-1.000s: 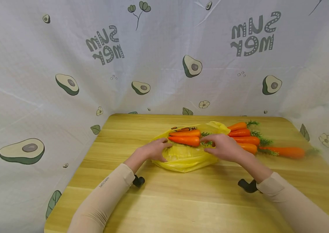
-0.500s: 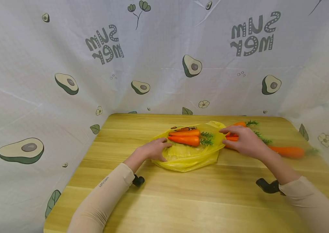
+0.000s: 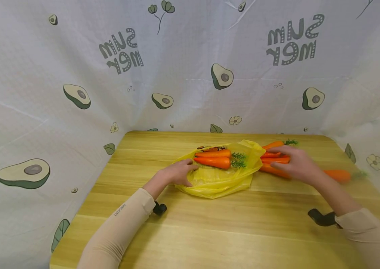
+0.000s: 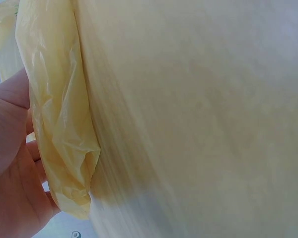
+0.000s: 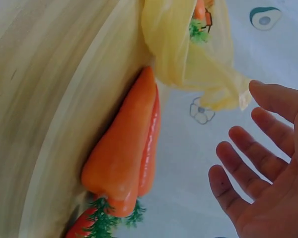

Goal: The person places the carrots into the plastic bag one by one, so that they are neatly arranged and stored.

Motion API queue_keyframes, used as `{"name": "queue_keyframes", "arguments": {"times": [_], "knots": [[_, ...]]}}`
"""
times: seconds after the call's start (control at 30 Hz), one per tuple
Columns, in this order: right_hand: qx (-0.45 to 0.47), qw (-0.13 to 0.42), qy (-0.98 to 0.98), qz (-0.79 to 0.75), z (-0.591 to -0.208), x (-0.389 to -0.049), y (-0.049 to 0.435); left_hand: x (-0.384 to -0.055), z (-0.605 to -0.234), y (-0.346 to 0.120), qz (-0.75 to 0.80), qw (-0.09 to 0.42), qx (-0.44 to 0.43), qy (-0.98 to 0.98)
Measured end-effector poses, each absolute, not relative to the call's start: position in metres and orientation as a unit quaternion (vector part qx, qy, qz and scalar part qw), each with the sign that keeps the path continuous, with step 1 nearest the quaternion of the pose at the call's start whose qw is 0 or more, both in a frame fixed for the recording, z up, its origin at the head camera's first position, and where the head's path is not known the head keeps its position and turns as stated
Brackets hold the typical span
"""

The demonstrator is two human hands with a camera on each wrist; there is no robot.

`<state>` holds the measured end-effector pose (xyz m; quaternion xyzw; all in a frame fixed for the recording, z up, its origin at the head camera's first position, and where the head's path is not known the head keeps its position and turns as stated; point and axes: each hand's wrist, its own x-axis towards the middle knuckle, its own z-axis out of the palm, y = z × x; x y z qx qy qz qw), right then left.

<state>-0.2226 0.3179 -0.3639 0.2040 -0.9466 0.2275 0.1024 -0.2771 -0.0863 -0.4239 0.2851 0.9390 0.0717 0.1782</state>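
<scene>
A yellow plastic bag (image 3: 210,191) lies with its mouth spread on the wooden table. Two orange carrots (image 3: 212,162) with green tops show inside it, tips to the left. My left hand (image 3: 176,173) is at the bag's left end, thumb and fingers spread at the opening; its fingers pass behind the plastic in the left wrist view. Just right of the bag, my right hand (image 3: 295,163) is over a group of carrots (image 3: 272,170) and partly hides them. In the right wrist view its relaxed fingers (image 5: 243,158) hold nothing, beside the carrots (image 5: 119,148).
One more carrot (image 3: 337,175) lies farther right on the table (image 3: 216,231), its top blurred. A white sheet (image 3: 190,89) printed with avocados surrounds the table at the back and sides. Dark wrist-camera mounts (image 3: 322,218) hang below the wrists.
My right hand has left the carrots' green tops in the bag and moved right, over the carrots outside. My left hand has stayed at the bag's left end.
</scene>
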Motion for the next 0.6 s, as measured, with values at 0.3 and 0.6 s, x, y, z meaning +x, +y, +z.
{"name": "queue_keyframes", "arguments": {"times": [0.3, 0.6], "knots": [[0.169, 0.075, -0.958, 0.219, -0.372, -0.223, 0.333, -0.277, -0.423, -0.085, 0.071, 0.181, 0.282, 0.94], [0.146, 0.041, -0.965, 0.216, -0.382, -0.226, 0.345, -0.276, -0.423, -0.085, 0.075, 0.178, 0.285, 0.939]]}}
